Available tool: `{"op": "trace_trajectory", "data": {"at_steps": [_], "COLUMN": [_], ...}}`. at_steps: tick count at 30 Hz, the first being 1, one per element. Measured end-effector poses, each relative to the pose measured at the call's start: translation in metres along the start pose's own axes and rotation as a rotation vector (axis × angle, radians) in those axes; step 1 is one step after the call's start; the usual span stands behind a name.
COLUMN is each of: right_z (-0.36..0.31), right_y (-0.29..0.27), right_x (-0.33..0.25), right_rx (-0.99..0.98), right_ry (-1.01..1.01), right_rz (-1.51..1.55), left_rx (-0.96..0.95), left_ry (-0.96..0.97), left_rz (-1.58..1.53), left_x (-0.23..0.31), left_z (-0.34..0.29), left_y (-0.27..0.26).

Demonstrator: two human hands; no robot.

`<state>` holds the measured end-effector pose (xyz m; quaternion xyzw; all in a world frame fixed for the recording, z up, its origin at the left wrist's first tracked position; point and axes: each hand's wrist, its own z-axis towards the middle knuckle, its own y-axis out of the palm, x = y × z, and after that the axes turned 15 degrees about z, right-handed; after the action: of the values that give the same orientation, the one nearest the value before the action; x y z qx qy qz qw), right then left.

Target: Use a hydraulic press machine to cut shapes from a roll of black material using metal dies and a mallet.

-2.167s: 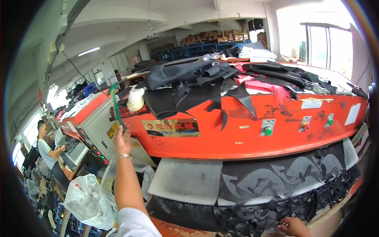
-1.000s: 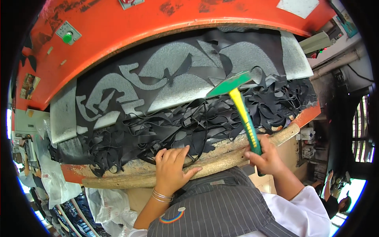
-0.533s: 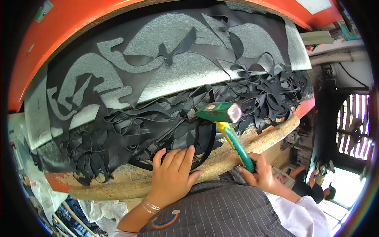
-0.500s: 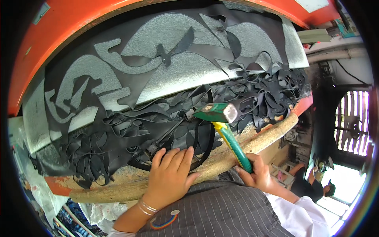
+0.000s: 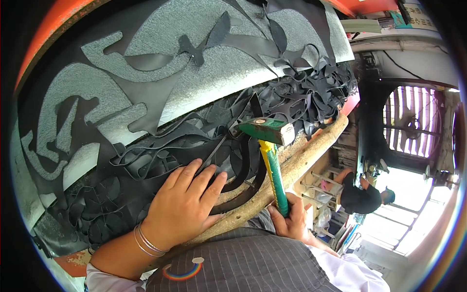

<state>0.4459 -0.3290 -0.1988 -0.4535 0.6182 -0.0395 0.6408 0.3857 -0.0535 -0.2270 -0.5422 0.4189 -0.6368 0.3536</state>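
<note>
Firstly, right hand (image 5: 292, 221): fingers wrapped round hammer (image 5: 271, 168), low on its handle, near side of wooden rail (image 5: 306, 156), apparently for reach; hammer head beyond rail. Left hand (image 5: 181, 209): fingers spread, palm down, seemingly steadying curved black frame (image 5: 246, 163) beyond rail. Black scraps (image 5: 304, 92): heaped beyond rail. Striped apron (image 5: 243, 263): near side.
</note>
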Motion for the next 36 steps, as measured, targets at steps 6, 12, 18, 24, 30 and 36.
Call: {"op": "trace_trajectory", "data": {"at_steps": [6,12,18,24,30,36], "right_z": [0.009,0.006,0.001,0.009,-0.020,-0.037], "right_y": [0.010,0.010,0.009,0.002,-0.013,-0.020], "right_x": [-0.026,-0.029,-0.030,-0.034,-0.011,-0.009], "right_rx": [0.017,0.042,0.083,0.023,0.250,0.199], "right_ry": [0.055,0.085,0.028,0.132,0.123,0.200], "right_rz": [-0.093,-0.175,-0.100,-0.051,0.357,0.433], "left_rx": [0.014,0.002,-0.013,0.013,-0.043,0.012], "left_ry": [0.019,0.007,0.002,-0.044,-0.296,-0.339], "left_rz": [-0.035,-0.046,-0.051,-0.144,-0.129,-0.160], "left_x": [-0.005,-0.003,-0.005,-0.010,-0.043,-0.015], "left_z": [0.000,-0.003,-0.004,-0.012,-0.071,-0.089], "left_y": [0.005,0.007,0.004,-0.009,-0.034,-0.013]}}
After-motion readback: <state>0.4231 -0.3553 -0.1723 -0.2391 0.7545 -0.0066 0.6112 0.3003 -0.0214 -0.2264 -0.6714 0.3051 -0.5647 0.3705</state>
